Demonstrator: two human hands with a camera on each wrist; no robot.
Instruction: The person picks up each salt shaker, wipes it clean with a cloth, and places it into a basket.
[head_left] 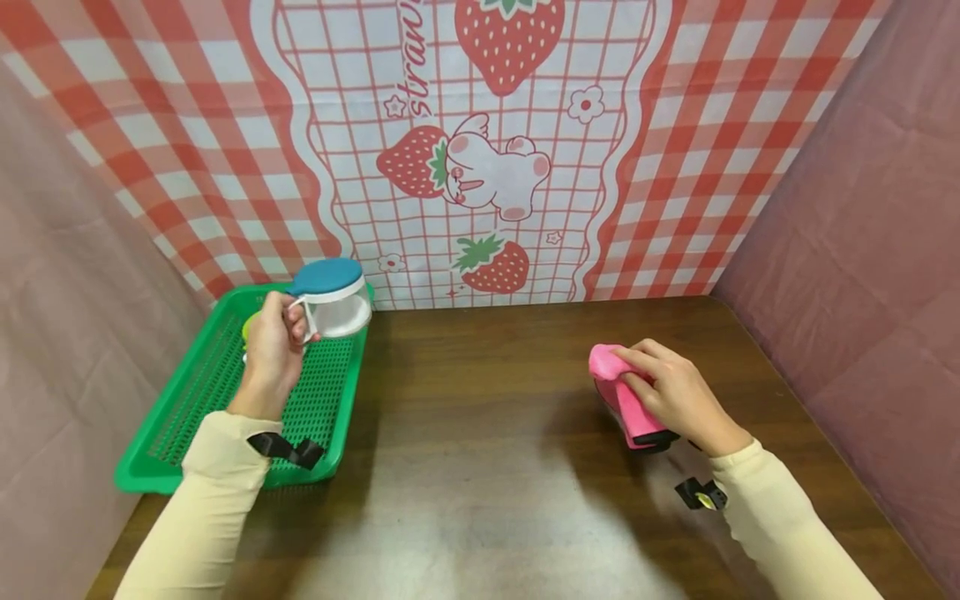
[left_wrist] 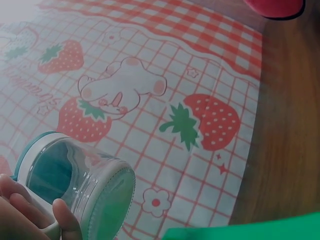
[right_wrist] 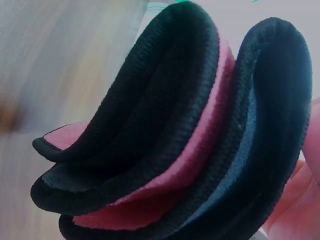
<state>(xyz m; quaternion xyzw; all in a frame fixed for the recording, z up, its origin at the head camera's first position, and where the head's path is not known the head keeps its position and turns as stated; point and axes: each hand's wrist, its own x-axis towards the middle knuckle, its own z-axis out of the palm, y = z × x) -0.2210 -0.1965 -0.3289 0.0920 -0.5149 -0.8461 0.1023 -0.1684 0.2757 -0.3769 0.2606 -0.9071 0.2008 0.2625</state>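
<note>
My left hand (head_left: 272,354) grips the white handle of a clear seasoning jar (head_left: 341,315) with a blue lid, held above the far part of a green basket (head_left: 347,429). In the left wrist view the jar (left_wrist: 75,170) is tilted, its transparent body and base showing. On the right, my right hand (head_left: 678,392) pinches a folded pink cloth (head_left: 634,410) with black edging, over the brown table. The right wrist view shows the cloth's (right_wrist: 200,135) several curved layers up close, pink and dark; whether it touches the table I cannot tell.
Inside the basket, partly hidden behind my left hand, is a yellow-green item (head_left: 249,325). A strawberry-patterned curtain (head_left: 495,167) stands behind the brown table (head_left: 465,433), with pink cloth walls (head_left: 832,250) at both sides.
</note>
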